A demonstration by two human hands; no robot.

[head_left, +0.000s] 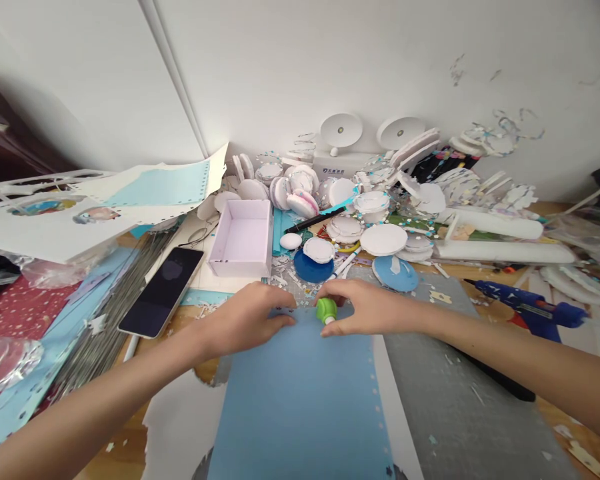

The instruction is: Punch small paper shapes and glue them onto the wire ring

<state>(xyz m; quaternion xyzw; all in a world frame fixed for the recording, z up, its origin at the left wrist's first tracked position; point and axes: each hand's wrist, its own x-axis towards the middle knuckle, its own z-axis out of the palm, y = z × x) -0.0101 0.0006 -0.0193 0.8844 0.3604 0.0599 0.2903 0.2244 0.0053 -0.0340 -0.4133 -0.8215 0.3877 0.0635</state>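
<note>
The left hand (250, 319) sits at the far edge of the blue paper (300, 400), fingers and thumb bent toward each other; I can't tell if they pinch the paper. Just to its right, the right hand (363, 305) grips a little green tool (326, 310), maybe a punch, at that same edge. To do this well, the left hand should keep the paper flat and still while the right keeps the tool straight and squeezes evenly. Left of the blue paper is a black phone (163, 291), and wooden table (125, 433) shows among scraps. Past the paper's far left corner is a pale pink box (240, 268); past its far edge, many white discs (384, 239) sit before a white wall (280, 60). Right of the paper come a gray mat (425, 407), then a blue glue gun (530, 310).
</note>
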